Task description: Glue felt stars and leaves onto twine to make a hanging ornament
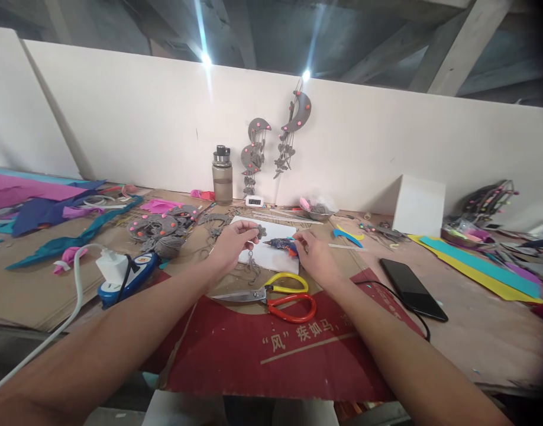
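Note:
My left hand (235,244) pinches a small grey felt cutout (261,232) between thumb and fingertips. My right hand (316,258) is closed round a dark blue glue gun (281,243) with a bit of orange on it. Its nozzle points left, just short of the cutout; whether they touch I cannot tell. Both hands are above a white sheet (280,264). Grey cord (252,271) trails below my left hand. Nearer to me lie scissors (266,292) with one yellow and one red handle, blades to the left.
At left are a blue power strip (128,284) with a white plug and grey felt pieces with pink dots (154,225). A water bottle (222,180) stands at the back. Moon-shaped hangings (298,115) hang on the white board. A black phone (412,289) lies at right beside a dark cable.

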